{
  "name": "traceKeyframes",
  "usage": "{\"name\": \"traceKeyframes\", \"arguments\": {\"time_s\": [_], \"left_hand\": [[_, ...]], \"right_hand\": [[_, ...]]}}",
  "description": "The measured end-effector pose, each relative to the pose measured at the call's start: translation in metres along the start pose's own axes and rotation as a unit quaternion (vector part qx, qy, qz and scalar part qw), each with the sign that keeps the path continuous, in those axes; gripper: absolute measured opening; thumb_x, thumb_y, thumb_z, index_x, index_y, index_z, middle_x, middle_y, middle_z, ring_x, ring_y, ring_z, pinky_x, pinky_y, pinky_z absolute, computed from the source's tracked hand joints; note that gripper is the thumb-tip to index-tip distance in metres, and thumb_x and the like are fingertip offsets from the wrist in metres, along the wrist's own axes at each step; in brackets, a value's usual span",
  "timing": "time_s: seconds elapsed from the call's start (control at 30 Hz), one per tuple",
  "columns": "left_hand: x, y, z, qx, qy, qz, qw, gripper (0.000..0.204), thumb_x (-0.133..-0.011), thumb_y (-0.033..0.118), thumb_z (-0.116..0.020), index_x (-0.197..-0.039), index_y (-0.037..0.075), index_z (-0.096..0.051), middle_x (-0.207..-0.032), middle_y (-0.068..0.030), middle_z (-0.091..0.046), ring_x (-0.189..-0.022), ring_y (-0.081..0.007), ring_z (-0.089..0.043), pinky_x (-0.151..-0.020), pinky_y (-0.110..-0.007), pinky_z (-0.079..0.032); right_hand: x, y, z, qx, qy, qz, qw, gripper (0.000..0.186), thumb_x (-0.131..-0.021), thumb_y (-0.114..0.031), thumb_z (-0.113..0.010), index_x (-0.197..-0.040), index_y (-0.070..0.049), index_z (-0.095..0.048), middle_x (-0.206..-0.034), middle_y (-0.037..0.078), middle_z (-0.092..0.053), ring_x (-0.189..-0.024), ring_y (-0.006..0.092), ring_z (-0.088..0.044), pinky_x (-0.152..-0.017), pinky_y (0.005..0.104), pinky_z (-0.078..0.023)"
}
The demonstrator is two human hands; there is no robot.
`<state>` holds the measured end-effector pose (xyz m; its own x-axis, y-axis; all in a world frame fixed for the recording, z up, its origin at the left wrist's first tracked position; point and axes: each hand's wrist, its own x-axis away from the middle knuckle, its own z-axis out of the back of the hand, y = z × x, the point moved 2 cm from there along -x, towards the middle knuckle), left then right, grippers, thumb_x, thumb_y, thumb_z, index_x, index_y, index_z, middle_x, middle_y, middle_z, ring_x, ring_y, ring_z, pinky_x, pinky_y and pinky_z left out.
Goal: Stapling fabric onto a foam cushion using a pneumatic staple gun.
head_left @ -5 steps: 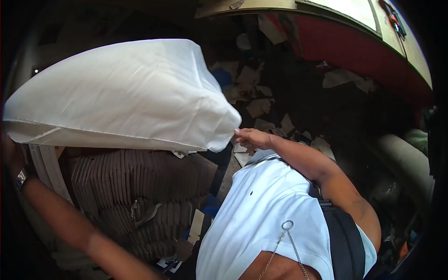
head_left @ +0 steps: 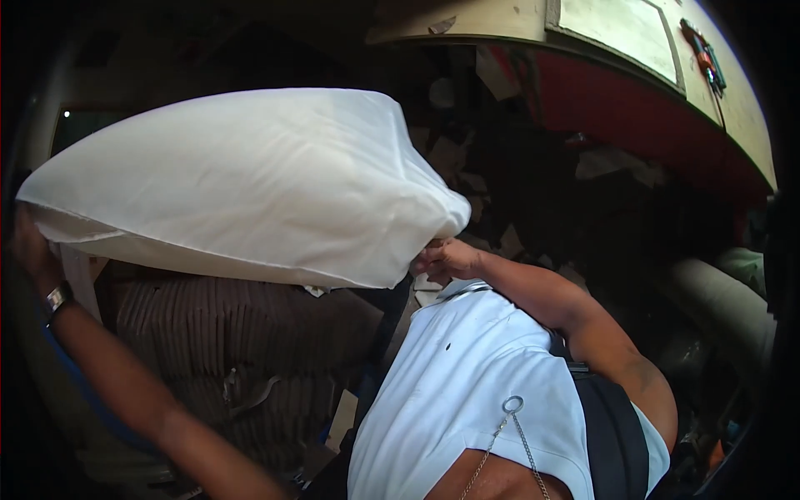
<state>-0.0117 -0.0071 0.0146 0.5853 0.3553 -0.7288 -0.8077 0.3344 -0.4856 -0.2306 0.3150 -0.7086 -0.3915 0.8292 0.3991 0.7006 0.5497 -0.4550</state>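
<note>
A large white fabric-covered piece (head_left: 233,175), with loose seam edges along its underside, spans the upper left. My left hand (head_left: 33,246), wearing a metal watch (head_left: 58,300), grips its far-left end, with the fingers partly hidden. At the lower right corner, my right hand (head_left: 442,258) has its fingers curled against the fabric, partly tucked behind it. My white shirt with a hanging chain (head_left: 517,429) fills the lower middle.
Below the fabric are stacks of thin brown panels (head_left: 225,342). Pale scraps (head_left: 617,167) lie on the dark floor. A pale bench (head_left: 733,125) with tools (head_left: 704,58) and a red side curves along the upper right, above a pale rolled shape (head_left: 717,308).
The fabric piece has shifted right, its right end lower and its left end slightly higher. My left hand has risen with it, and my right hand has moved slightly down, further behind the corner.
</note>
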Motion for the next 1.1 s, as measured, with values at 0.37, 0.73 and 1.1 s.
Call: {"name": "traceKeyframes", "arguments": {"time_s": [0.37, 0.73, 1.1], "left_hand": [[0.106, -0.002, -0.167, 0.370, -0.101, 0.157, 0.910, 0.045, -0.107, 0.034, -0.053, -0.133, 0.000, -0.065, -0.127, -0.0202, -0.070, -0.120, -0.0288, -0.065, -0.101, -0.040, -0.047], [0.170, -0.115, -0.213, -0.045, -0.207, 0.073, 0.975, 0.042, -0.105, 0.034, -0.047, -0.104, -0.002, -0.069, -0.099, -0.0344, -0.068, -0.093, -0.0513, -0.067, -0.075, -0.058, -0.053], [0.398, 0.206, -0.324, 0.416, -0.401, -0.014, 0.816, 0.074, -0.067, 0.013, -0.091, -0.133, 0.000, -0.061, -0.135, -0.0221, -0.064, -0.124, -0.0370, -0.062, -0.106, -0.045, -0.051]], "right_hand": [[0.016, -0.025, 0.052, -0.010, 0.350, 0.067, 0.934, 0.046, -0.094, -0.036, -0.069, -0.130, -0.008, -0.059, -0.128, 0.008, -0.061, -0.124, 0.0278, -0.053, -0.099, 0.0526, -0.046], [-0.060, -0.217, -0.029, -0.016, 0.129, 0.380, 0.916, 0.033, -0.096, -0.013, -0.066, -0.127, -0.004, -0.060, -0.112, 0.008, -0.070, -0.097, 0.0200, -0.071, -0.088, 0.0410, -0.060], [0.115, -0.170, 0.056, -0.024, 0.441, 0.280, 0.852, 0.030, -0.100, -0.021, -0.067, -0.128, -0.011, -0.067, -0.109, 0.001, -0.068, -0.098, 0.0140, -0.065, -0.083, 0.0357, -0.060]]}}
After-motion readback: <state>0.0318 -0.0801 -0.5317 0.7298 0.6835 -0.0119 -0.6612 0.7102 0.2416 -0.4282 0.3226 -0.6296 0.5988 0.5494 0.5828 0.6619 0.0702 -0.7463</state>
